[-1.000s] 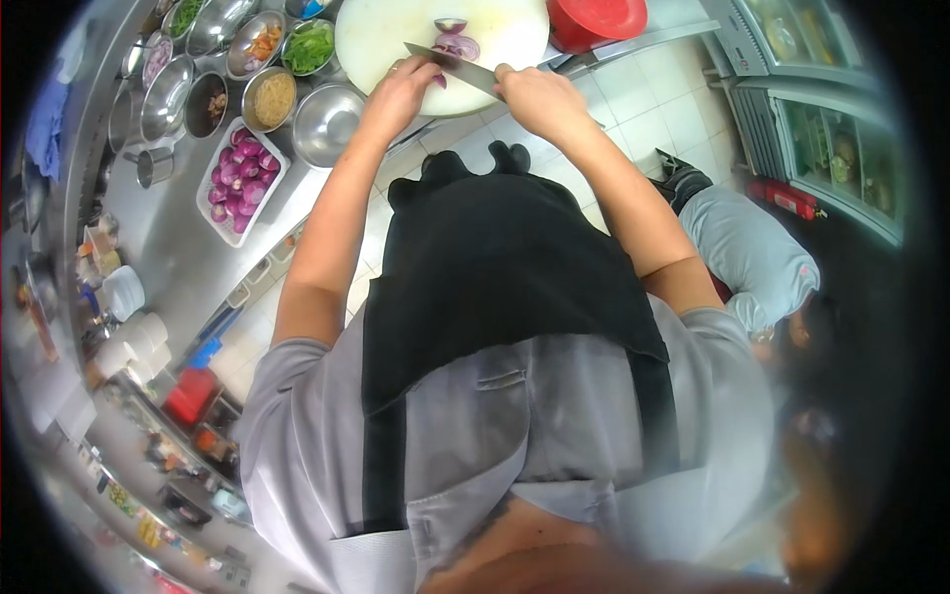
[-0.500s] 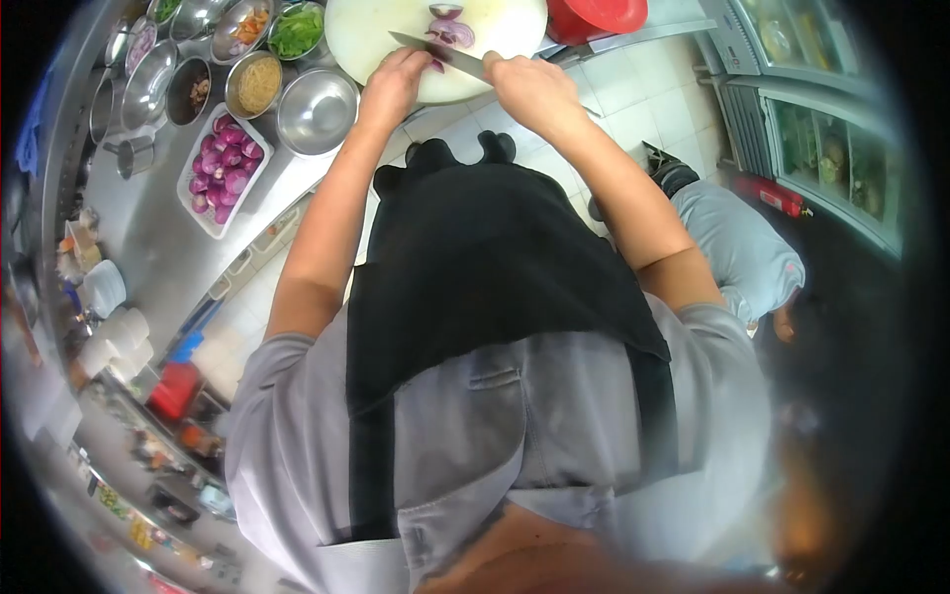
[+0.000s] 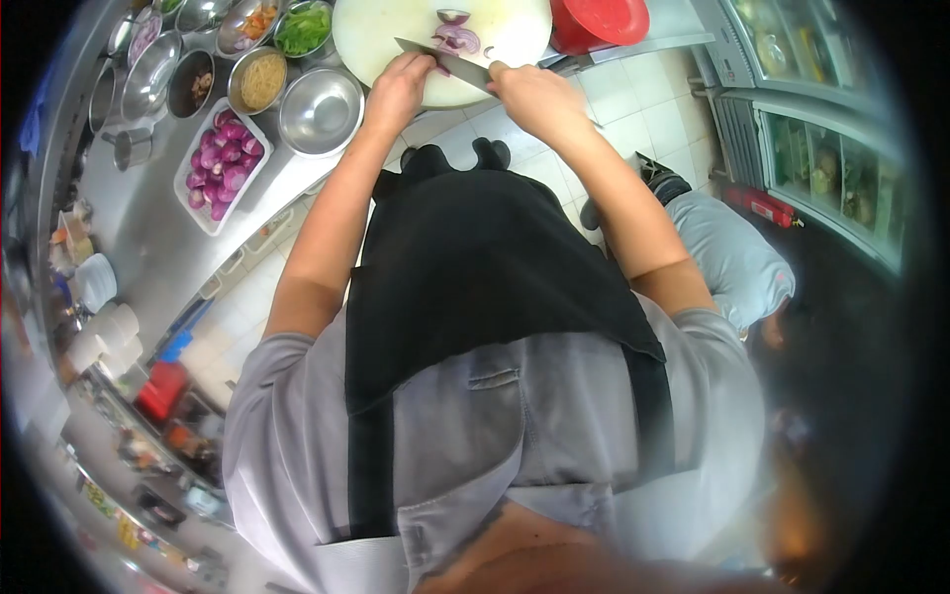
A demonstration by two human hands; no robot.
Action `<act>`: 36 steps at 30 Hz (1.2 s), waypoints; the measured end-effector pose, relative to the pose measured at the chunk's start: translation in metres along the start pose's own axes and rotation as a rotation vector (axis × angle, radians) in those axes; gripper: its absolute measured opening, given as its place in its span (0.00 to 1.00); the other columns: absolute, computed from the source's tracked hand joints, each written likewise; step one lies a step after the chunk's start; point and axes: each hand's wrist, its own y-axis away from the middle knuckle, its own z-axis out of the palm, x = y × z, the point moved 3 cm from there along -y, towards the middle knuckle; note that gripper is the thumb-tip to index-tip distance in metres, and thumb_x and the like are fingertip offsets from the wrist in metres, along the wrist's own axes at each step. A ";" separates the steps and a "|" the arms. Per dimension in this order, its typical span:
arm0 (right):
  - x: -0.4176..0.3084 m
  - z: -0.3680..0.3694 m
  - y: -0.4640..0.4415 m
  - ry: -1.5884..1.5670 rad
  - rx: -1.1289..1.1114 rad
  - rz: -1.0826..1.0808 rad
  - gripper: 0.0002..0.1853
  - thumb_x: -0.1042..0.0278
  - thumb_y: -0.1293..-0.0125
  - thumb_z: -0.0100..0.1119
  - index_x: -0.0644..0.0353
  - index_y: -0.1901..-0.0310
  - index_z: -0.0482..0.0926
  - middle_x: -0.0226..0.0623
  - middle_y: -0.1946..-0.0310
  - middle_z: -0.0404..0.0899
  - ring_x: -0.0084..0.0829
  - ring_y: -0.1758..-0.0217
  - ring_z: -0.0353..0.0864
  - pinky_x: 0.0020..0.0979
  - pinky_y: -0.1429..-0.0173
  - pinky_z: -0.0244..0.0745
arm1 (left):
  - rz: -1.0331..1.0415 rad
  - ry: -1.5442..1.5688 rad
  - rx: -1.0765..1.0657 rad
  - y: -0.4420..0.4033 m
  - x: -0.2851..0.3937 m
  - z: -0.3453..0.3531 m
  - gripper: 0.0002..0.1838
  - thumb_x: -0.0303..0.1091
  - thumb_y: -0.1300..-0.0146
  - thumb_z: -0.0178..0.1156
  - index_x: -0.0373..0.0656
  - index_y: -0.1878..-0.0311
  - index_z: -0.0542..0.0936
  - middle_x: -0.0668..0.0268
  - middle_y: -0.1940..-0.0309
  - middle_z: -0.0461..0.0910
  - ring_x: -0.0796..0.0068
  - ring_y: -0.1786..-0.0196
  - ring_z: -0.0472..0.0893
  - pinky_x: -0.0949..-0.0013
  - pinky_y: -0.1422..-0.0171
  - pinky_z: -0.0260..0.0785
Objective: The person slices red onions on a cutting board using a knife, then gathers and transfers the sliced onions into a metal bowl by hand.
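My right hand (image 3: 537,100) is closed around the handle of a kitchen knife (image 3: 450,65), whose blade points left across the round white cutting board (image 3: 371,45). On the board's near side, my left hand (image 3: 398,91) has its fingers curled together, tips close to the blade. A small piece of red onion (image 3: 441,68) shows at those fingertips, partly hidden by the hand and knife. Just beyond the blade lie purple-edged onion slices (image 3: 456,40), and a cut onion piece (image 3: 453,16) sits farther back.
Left of the board stand an empty steel bowl (image 3: 321,112), bowls of noodle-like strands (image 3: 261,82) and green vegetable pieces (image 3: 302,32), and a white basket of red onions (image 3: 216,216). A red container (image 3: 599,22) is at right. A person in grey (image 3: 732,252) bends low behind my right arm.
The view has shifted slightly. Both hands and the knife keep nearly the same place on the board, with the blade turned a little. The bent-over person has moved slightly.
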 end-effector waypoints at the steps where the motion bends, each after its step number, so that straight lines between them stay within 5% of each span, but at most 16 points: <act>1: 0.002 0.003 -0.003 0.003 -0.001 -0.002 0.14 0.58 0.17 0.52 0.60 0.50 0.81 0.55 0.62 0.89 0.58 0.54 0.89 0.58 0.51 0.80 | 0.008 0.013 0.016 0.000 0.002 -0.001 0.10 0.27 0.28 0.62 0.45 0.48 0.87 0.61 0.48 0.87 0.51 0.45 0.86 0.52 0.40 0.81; 13: -0.010 -0.044 0.015 0.069 -0.153 0.070 0.13 0.62 0.19 0.53 0.57 0.45 0.84 0.54 0.57 0.90 0.53 0.48 0.91 0.53 0.44 0.82 | 0.060 0.009 0.086 0.004 -0.005 0.005 0.07 0.27 0.31 0.68 0.45 0.52 0.88 0.61 0.54 0.87 0.52 0.49 0.87 0.54 0.44 0.81; 18: 0.003 -0.019 0.010 0.024 -0.042 0.018 0.15 0.56 0.17 0.53 0.61 0.51 0.80 0.55 0.64 0.88 0.59 0.55 0.89 0.58 0.52 0.79 | 0.053 -0.027 0.073 0.006 -0.007 0.007 0.10 0.26 0.29 0.62 0.45 0.49 0.87 0.62 0.49 0.87 0.53 0.46 0.87 0.54 0.41 0.82; 26: 0.008 -0.008 -0.003 -0.012 0.017 0.013 0.13 0.60 0.19 0.53 0.60 0.48 0.81 0.54 0.61 0.89 0.57 0.52 0.90 0.56 0.49 0.81 | 0.035 -0.026 0.077 -0.005 0.002 0.011 0.10 0.26 0.30 0.63 0.46 0.49 0.87 0.61 0.47 0.87 0.51 0.45 0.86 0.52 0.39 0.81; 33: 0.016 -0.038 0.026 -0.111 0.012 0.091 0.15 0.57 0.16 0.52 0.62 0.50 0.80 0.55 0.63 0.88 0.58 0.53 0.89 0.58 0.49 0.80 | -0.210 0.021 0.406 -0.029 -0.046 -0.040 0.09 0.25 0.26 0.59 0.43 0.51 0.88 0.57 0.54 0.89 0.55 0.48 0.90 0.56 0.42 0.81; 35: 0.017 -0.030 0.029 -0.127 -0.038 0.070 0.16 0.57 0.16 0.52 0.62 0.49 0.81 0.56 0.62 0.88 0.58 0.52 0.89 0.58 0.49 0.80 | -0.241 0.110 0.360 -0.062 -0.055 -0.049 0.09 0.29 0.24 0.61 0.43 0.49 0.89 0.58 0.56 0.90 0.56 0.48 0.90 0.57 0.42 0.81; 36: 0.016 -0.025 0.028 -0.133 -0.093 0.036 0.16 0.56 0.16 0.52 0.61 0.47 0.82 0.56 0.61 0.88 0.58 0.51 0.89 0.58 0.48 0.80 | -0.174 0.123 0.174 -0.086 -0.050 -0.049 0.10 0.33 0.23 0.62 0.43 0.46 0.88 0.57 0.53 0.91 0.58 0.47 0.90 0.60 0.44 0.82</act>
